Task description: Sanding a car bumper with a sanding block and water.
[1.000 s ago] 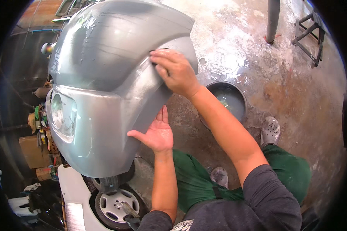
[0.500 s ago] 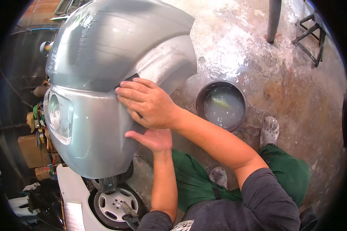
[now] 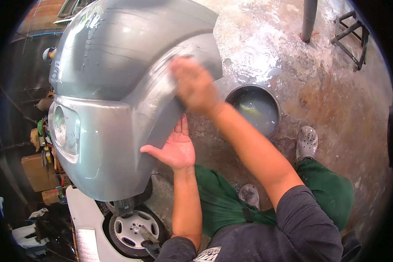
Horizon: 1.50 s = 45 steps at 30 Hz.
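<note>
A large grey car bumper (image 3: pixel 118 87) with a fog-lamp opening stands in front of me. My right hand (image 3: pixel 192 85) is blurred with motion and presses flat on the curved wheel-arch edge at the bumper's right. A thin dark pad seen under its fingers earlier is now hidden by the hand. My left hand (image 3: pixel 174 148) is lower down, palm up with the fingers spread. It rests against the bumper's lower arch edge and holds nothing.
A round dark bucket (image 3: pixel 254 109) of cloudy water sits on the wet concrete floor right of the bumper. A metal post (image 3: pixel 309 19) and a black stand (image 3: pixel 351 30) are far right. A white car body with a wheel (image 3: pixel 131 227) and boxes (image 3: pixel 37 170) lie at lower left.
My right hand swept down-left along the arch edge, then back up to the right. My left hand stayed under the edge and opened a little wider.
</note>
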Each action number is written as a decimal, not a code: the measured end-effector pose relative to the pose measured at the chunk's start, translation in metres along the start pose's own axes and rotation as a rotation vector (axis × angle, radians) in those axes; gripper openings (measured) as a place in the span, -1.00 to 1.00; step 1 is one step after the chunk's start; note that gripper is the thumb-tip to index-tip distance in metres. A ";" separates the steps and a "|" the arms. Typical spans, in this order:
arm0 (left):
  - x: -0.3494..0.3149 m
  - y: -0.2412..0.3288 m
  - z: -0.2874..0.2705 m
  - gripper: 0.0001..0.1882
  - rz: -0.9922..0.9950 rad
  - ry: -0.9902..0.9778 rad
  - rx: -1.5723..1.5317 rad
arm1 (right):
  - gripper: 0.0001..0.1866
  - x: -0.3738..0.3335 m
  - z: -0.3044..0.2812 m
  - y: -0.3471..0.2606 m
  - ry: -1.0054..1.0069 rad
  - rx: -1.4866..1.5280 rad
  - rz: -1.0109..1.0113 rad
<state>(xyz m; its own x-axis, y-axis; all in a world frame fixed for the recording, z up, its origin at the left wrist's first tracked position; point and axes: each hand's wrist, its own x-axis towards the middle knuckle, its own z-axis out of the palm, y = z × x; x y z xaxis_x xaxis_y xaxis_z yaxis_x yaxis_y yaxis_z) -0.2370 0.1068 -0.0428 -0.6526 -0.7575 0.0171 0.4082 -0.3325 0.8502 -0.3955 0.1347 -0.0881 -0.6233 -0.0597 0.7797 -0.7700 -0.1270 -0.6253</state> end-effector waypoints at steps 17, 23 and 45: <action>0.005 -0.002 -0.002 0.12 0.025 -0.075 0.031 | -0.66 -0.038 0.018 -0.045 0.170 -0.023 0.256; 0.003 -0.003 0.003 0.13 0.040 -0.039 0.008 | -0.65 -0.032 0.013 0.018 0.238 -0.058 0.401; 0.005 -0.002 -0.009 0.17 0.046 -0.079 0.092 | -0.41 -0.075 0.031 -0.025 0.134 0.003 0.367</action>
<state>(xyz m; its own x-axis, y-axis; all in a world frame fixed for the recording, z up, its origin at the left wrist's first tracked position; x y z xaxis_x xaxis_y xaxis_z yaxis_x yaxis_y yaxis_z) -0.2354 0.0986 -0.0485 -0.6844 -0.7228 0.0959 0.3815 -0.2428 0.8919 -0.3250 0.1114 -0.1302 -0.8699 0.0281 0.4925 -0.4919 -0.1243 -0.8618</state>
